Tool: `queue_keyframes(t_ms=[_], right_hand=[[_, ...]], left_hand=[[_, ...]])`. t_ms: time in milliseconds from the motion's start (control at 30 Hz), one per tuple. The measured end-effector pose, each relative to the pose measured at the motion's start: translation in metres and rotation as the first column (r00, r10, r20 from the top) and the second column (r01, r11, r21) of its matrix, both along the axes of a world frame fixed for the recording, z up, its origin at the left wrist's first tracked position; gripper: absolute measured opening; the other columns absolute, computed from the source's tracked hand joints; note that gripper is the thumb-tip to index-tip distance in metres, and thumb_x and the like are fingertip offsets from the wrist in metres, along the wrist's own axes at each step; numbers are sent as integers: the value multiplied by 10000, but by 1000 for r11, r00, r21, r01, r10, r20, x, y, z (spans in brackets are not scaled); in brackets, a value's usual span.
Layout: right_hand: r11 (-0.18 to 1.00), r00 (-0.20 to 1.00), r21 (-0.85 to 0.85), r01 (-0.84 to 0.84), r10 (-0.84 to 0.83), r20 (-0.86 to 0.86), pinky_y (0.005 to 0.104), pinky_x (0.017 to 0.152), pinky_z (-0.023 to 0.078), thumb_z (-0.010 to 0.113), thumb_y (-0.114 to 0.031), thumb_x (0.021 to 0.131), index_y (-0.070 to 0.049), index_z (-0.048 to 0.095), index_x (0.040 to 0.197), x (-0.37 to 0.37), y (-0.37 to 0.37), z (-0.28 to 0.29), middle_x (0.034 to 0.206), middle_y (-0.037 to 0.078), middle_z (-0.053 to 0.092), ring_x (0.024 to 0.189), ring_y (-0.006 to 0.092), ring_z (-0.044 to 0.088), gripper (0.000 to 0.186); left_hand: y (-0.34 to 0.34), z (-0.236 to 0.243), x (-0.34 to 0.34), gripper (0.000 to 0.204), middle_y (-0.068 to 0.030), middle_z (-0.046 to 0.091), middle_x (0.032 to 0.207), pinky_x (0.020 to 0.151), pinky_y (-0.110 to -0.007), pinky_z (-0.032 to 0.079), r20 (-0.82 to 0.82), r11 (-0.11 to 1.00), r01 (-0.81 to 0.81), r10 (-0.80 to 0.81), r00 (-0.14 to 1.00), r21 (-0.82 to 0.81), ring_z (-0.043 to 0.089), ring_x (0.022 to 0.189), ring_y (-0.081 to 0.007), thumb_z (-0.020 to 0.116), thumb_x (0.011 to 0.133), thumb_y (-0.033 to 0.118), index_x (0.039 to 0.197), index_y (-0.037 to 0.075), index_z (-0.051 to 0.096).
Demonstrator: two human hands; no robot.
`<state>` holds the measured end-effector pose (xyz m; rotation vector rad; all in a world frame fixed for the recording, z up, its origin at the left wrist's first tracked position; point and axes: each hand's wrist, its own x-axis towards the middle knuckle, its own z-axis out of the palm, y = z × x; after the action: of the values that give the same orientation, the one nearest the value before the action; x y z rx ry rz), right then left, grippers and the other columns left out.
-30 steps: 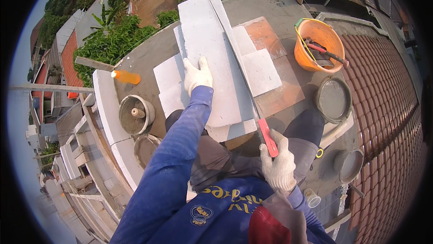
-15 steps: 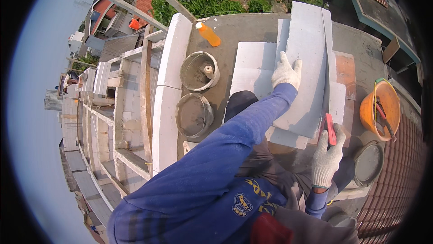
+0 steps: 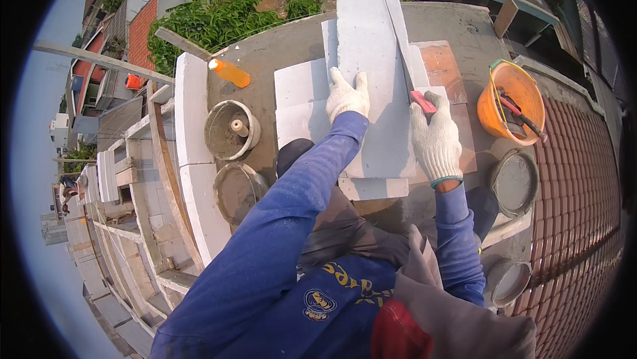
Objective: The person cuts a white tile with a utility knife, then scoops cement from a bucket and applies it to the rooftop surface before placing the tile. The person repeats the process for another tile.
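A long white lightweight block (image 3: 373, 87) lies across other pale blocks in front of me. My left hand (image 3: 348, 99), in a white knit glove, rests on its left part with fingers spread. My right hand (image 3: 436, 137), gloved too, is closed round the red handle of a handsaw (image 3: 423, 101). The saw's long thin blade runs forward from the handle along the right side of the long block. How deep its teeth sit in the block cannot be told.
Two mortar buckets (image 3: 232, 129) and an orange bottle (image 3: 229, 73) stand left, beside a low white block wall (image 3: 194, 113). At right are an orange bucket (image 3: 494, 110) with tools, a grey-filled bucket (image 3: 515, 183) and a tiled roof (image 3: 570, 206).
My right hand has pushed the saw forward along the block. The left hand still rests on the block. The whole view has shifted, so things sit farther left in it.
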<state>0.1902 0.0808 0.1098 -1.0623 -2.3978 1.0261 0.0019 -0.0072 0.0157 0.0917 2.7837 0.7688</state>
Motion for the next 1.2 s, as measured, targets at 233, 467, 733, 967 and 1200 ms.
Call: queue_keyframes(t_ms=[233,467,733,967,1200], right_hand=[[974,989,-180,141,-132,62,458,988,628,749,-194,1050,-48,564,1511,168,-106,35,1283,275,777,1149,434,797,517],[996,994,66,67,-61,-93,578,772,594,687,-350,1090,-86,604,1337,-8,29,-20,907,273,764,911,494,763,371],[962,993,-246,115,-107,46,484,839,665,798,-198,1020,-106,564,1489,181,-108,29,1179,221,809,1011,441,811,532],[977,993,-189,96,-107,-48,568,799,604,710,-319,1070,-80,558,1447,37,-6,-16,1003,285,780,951,509,761,472],[930,992,-347,125,-110,61,567,838,606,709,-325,1074,-134,538,1494,107,-66,4,1065,258,799,987,499,775,492]], left_hand=[[2,-5,5,909,-290,558,1638,1212,-528,483,-38,999,26,-25,999,25,610,1453,-461,566,1085,642,1723,40,327],[21,-7,16,873,-300,575,1608,1180,-534,514,-46,998,68,-67,997,13,630,1414,-478,590,1090,591,1703,21,341],[-4,-19,-3,908,-317,550,1637,1242,-517,456,-116,999,22,-25,993,-29,571,1490,-469,570,1083,626,1701,-9,369],[14,-27,3,922,-312,560,1631,1237,-514,460,-81,997,60,-63,995,-39,585,1483,-461,553,1080,650,1703,-4,368],[-1,-35,-11,924,-314,565,1626,1223,-525,471,-136,998,42,-49,989,-49,605,1460,-462,546,1083,657,1707,3,353]])
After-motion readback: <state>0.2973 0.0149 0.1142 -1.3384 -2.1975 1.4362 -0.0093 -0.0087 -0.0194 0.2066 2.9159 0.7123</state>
